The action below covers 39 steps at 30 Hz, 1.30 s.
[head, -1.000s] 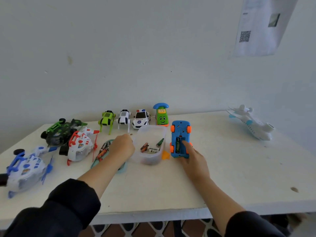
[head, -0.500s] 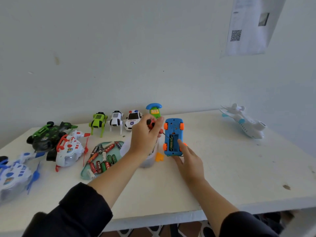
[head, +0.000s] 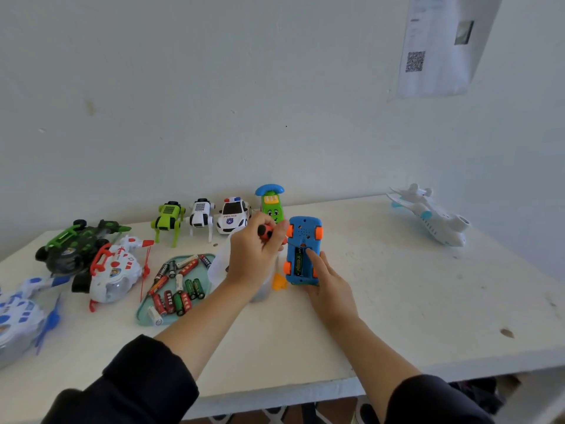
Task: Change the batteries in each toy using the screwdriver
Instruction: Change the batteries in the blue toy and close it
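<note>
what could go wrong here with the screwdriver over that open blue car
1. The left hand grips the screwdriver close to the blue car, while a right hand finger rests by the open battery bay; the tip could slip onto it.
2. The small orange piece lying loose beside the car could get knocked away.

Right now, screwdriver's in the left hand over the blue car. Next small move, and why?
Probably lever the battery out with the screwdriver tip: the blue car lies belly-up, compartment open, the right hand steadying it and the left hand gripping the tool beside it.
</note>
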{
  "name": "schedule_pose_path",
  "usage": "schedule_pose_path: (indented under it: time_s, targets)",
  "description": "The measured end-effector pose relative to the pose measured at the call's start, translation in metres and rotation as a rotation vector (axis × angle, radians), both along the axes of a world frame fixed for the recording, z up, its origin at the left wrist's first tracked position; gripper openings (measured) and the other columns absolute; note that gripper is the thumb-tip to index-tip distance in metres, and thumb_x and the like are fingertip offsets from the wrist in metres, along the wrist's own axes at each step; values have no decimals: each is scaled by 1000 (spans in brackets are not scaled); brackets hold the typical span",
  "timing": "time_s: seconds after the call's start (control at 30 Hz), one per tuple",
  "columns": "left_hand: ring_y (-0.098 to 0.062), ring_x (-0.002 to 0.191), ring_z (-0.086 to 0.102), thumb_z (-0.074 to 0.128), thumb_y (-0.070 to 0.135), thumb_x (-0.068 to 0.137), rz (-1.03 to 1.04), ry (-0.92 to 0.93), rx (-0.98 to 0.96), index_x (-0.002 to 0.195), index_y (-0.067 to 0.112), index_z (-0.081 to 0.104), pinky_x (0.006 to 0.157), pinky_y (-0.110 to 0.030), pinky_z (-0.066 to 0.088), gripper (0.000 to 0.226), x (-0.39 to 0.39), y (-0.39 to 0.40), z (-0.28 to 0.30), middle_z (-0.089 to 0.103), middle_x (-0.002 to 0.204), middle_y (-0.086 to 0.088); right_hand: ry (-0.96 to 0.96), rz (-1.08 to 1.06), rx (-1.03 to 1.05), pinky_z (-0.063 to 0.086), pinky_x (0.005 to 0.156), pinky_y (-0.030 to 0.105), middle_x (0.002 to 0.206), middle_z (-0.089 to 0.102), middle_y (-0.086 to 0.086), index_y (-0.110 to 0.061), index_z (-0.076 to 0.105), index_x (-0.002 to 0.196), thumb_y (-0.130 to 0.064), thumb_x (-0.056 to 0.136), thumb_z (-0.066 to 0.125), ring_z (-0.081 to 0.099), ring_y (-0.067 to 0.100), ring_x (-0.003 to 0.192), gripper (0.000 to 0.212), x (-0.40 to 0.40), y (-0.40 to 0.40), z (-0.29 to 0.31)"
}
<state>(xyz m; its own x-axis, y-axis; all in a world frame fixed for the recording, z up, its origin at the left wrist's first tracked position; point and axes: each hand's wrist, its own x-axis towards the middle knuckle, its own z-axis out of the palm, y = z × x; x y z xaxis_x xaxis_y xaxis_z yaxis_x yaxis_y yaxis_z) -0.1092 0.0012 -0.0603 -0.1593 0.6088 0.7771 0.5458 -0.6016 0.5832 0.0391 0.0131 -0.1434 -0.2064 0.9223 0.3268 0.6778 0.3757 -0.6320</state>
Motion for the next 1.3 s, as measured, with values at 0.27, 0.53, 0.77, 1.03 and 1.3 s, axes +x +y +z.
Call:
schedule_pose_path:
  time_s: [0.27, 0.53, 0.77, 1.03, 1.3]
  targets:
    - [-9, 44, 41, 48, 48, 88, 78, 285, 53, 70, 8, 49, 45, -14, 32, 44, 14, 12, 6, 43, 51, 5, -32, 12, -4, 40, 97, 32, 153, 28, 0, -28, 18, 148, -5, 92, 45, 41, 24, 132, 66, 1, 1, 0]
    - [-23, 56, 60, 51, 42, 93, 226, 253, -339, 69, 6, 50, 60, -39, 52, 43, 17, 61, 52, 60, 63, -15, -85, 14, 18, 44, 91, 35, 151, 32, 0, -29, 20, 147, -1, 91, 40, 51, 30, 120, 66, 1, -3, 2]
    - [-10, 35, 51, 53, 38, 92, 138, 71, -322, 70, -7, 50, 40, -28, 45, 50, 17, 54, 42, 58, 61, -26, -120, -40, -17, 45, 85, 31, 151, 32, -5, -31, 8, 149, -12, 96, 42, 52, 22, 117, 66, 1, 2, 3]
    - [-22, 41, 48, 51, 46, 88, 55, 250, 95, 67, 2, 51, 45, -33, 38, 49, 20, 27, 23, 51, 47, -9, -78, -24, -19, 46, 83, 33, 150, 33, -5, -32, 9, 149, -11, 95, 43, 54, 23, 113, 67, 1, 2, 0]
    - [-24, 42, 54, 48, 53, 90, 53, 203, 122, 67, 2, 52, 43, -29, 38, 56, 20, 31, 24, 51, 47, -11, -74, -18, -37, 45, 91, 32, 153, 28, -5, -34, 8, 149, -9, 94, 42, 50, 20, 121, 68, 3, 0, 1]
